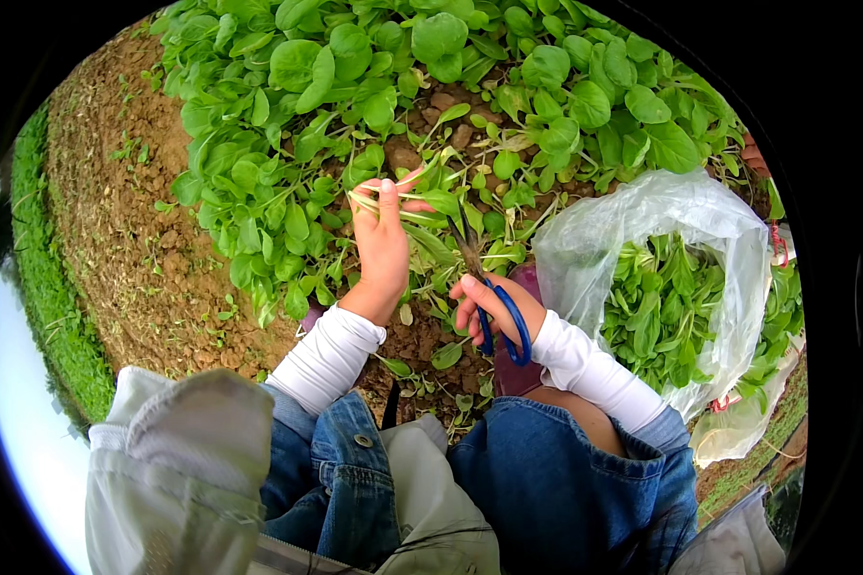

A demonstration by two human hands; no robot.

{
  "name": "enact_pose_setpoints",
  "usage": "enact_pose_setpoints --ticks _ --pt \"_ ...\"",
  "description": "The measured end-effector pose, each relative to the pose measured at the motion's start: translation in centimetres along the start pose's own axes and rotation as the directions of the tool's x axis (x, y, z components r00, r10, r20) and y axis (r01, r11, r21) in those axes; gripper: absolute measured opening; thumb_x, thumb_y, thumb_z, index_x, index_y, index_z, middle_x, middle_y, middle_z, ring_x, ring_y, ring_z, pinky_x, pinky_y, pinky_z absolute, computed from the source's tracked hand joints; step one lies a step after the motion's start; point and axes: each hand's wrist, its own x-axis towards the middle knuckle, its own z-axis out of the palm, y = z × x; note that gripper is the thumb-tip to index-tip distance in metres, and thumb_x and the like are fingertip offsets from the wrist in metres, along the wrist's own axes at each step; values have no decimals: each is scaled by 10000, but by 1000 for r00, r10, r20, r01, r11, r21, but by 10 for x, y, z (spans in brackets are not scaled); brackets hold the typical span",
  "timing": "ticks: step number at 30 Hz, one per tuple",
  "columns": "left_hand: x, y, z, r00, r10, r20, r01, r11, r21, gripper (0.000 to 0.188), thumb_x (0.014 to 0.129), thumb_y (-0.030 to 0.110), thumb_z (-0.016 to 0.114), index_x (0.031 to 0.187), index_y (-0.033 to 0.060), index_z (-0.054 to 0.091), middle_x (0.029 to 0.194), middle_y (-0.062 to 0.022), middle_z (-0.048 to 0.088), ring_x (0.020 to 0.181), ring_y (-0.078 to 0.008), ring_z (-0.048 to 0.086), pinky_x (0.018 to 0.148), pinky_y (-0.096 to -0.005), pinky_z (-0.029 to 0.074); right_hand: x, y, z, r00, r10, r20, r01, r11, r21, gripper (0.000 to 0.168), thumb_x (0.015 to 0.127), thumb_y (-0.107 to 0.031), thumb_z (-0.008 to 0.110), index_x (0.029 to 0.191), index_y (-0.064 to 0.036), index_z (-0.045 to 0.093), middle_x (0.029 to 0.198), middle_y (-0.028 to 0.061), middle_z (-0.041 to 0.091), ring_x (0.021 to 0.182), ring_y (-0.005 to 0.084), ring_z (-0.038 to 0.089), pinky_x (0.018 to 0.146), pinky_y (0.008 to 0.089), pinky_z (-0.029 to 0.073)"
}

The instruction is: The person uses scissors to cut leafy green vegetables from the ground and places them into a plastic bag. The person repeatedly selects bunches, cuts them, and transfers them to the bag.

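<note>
My left hand (382, 237) holds a few cut leafy green seedlings (439, 201) by their pale stems, between thumb and fingers, over the planted bed. In my right hand (500, 309) is a pair of scissors (503, 316) with blue handles; the dark, soiled blades point up and away, close to the leaves of the held seedlings. Leafy green plants (316, 72) grow thickly beyond both hands. To the right of my right hand, a clear plastic bag (582, 237) stands with its mouth wide, holding many cut greens (654, 309).
Brown soil (129, 215) with small weeds lies to the left, edged by a green strip (50, 273). My purple boot (514, 374) is beside the bed, under my right hand. More bagged greens (780, 323) and red ties (779, 244) are at the far right.
</note>
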Motion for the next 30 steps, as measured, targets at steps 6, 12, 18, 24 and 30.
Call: enact_pose_setpoints --ticks 6,12,18,24,30 --pt "-10 3 10 996 -2 93 2 1000 0 161 916 199 341 917 47 289 1036 -207 539 637 -185 588 645 -246 440 -1 -7 4 998 9 -65 -3 996 87 524 862 -474 342 955 29 459 650 66 534 527 109 499 468 229 428" --pt "-12 -2 3 998 -14 55 11 998 56 141 914 190 352 905 53 316 1008 -177 564 681 -144 554 674 -239 411 1 -5 -2 960 59 -273 -12 985 170 499 837 -484 405 813 8 491 511 58 504 383 100 448 367 224 385" --pt "36 18 -52 998 2 -68 -11 992 -125 106 893 169 408 881 71 370 1006 -153 576 785 -144 496 728 -265 378 4 9 -8 956 56 -286 36 951 308 515 839 -491 393 927 13 456 611 84 549 436 100 470 393 229 410" --pt "96 84 -131 991 -108 -82 100 991 -94 124 848 89 460 947 18 483 735 -35 495 665 -154 523 671 -285 450 7 7 -4 965 25 -262 44 966 254 502 839 -481 400 927 10 452 625 82 544 446 99 469 409 229 413" --pt "107 38 -106 951 -267 154 -145 55 988 275 670 278 653 807 40 632 747 -117 600 646 -228 558 597 -335 451 7 9 -5 961 38 -274 24 976 217 476 845 -457 404 927 9 450 622 76 538 448 98 467 415 228 413"
